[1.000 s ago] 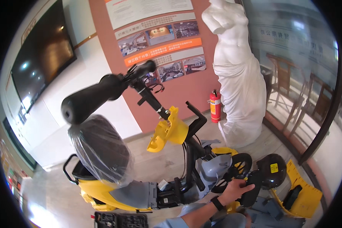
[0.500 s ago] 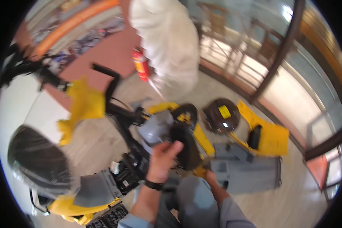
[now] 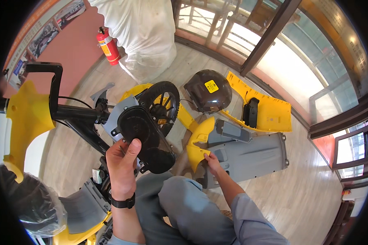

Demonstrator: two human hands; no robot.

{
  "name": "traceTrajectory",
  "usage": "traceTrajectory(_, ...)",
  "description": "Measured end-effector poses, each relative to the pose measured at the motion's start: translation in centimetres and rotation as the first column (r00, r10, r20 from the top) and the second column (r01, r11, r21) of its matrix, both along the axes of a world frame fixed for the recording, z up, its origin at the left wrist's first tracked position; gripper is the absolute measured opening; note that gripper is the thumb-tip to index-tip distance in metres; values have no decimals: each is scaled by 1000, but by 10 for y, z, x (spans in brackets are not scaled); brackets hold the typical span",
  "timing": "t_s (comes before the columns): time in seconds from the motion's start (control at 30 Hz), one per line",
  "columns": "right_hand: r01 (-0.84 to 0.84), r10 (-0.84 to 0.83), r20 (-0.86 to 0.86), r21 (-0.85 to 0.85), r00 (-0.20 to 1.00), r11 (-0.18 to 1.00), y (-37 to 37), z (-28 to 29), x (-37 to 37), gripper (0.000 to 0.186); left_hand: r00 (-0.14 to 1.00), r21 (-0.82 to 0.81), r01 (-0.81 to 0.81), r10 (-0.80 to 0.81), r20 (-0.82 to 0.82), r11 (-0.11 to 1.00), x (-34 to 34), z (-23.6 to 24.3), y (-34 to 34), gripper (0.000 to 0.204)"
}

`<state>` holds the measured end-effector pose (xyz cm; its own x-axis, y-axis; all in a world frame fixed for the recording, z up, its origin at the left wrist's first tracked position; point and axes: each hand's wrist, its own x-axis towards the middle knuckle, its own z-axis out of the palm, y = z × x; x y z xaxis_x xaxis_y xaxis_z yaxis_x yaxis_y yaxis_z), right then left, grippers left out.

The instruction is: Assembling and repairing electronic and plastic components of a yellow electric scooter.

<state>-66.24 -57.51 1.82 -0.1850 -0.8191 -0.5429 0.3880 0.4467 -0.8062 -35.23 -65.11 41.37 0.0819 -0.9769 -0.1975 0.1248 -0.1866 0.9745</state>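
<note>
My left hand (image 3: 122, 165) grips a flat black oblong part (image 3: 147, 136) with rounded ends and small tabs, thumb across its face, in front of a partly disassembled scooter's frame (image 3: 75, 112) and spoked front wheel (image 3: 165, 106). To the right, my right hand (image 3: 212, 161) has its fingers closed on the lower edge of a curved yellow panel (image 3: 200, 141). Beneath and beside that panel lie long grey plastic panels (image 3: 257, 155) on the floor. My bent grey-trousered legs (image 3: 188, 206) are between my forearms.
A glossy dark rounded case (image 3: 204, 92) and a large yellow panel (image 3: 274, 116) lie ahead right. A white draped statue (image 3: 147, 49) and red extinguisher (image 3: 109, 49) stand beyond. Glass doors (image 3: 274, 53) border the right. A plastic-wrapped seat (image 3: 37, 204) is at lower left.
My view has swung down and to the right. My left hand still holds the black part, now turned more face-on; my right hand shows clearly on the yellow panel's edge.
</note>
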Motion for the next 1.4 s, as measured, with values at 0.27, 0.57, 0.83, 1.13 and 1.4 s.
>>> traceTrajectory(0.27,-21,20,17,91,1000,996,-13,-19,12,16,999,-8,-20,20,46,1000,-11,-3,2,25)
traceTrajectory(0.57,-45,66,-271,85,960,995,-22,-53,59,16,994,-36,-50,54,97,998,-13,-6,2,22)
traceTrajectory(0.83,-294,415,-442,317,796,902,-21,-32,58,25,992,-95,-71,80,98,993,0,-14,4,17)
traceTrajectory(1.13,-613,650,-670,357,358,705,-39,-21,44,34,992,-164,-50,68,108,985,-4,-17,-1,16)
traceTrajectory(1.4,-428,581,-666,405,468,808,-29,-25,57,37,949,-98,56,-23,313,994,-32,-1,1,31)
